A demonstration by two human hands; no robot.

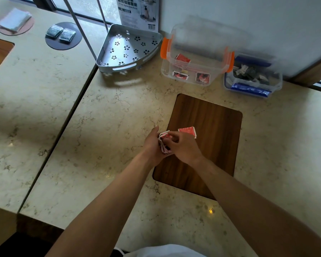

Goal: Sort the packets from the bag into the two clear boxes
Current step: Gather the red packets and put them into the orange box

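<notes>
Both hands (167, 145) clutch red-white packets (164, 143), fanned.

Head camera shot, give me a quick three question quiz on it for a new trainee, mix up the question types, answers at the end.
1. True or false: the box with orange clips holds dark packets.
2. Multiple choice: the loose red packet lies on A) the metal corner shelf, B) the wooden board, C) the round dark coaster.
3. Fill in: the left hand grips a stack of ___ packets while the right hand picks at it.

Key
1. False: red ones; dark packets are in the box with blue clips.
2. B
3. red
</notes>
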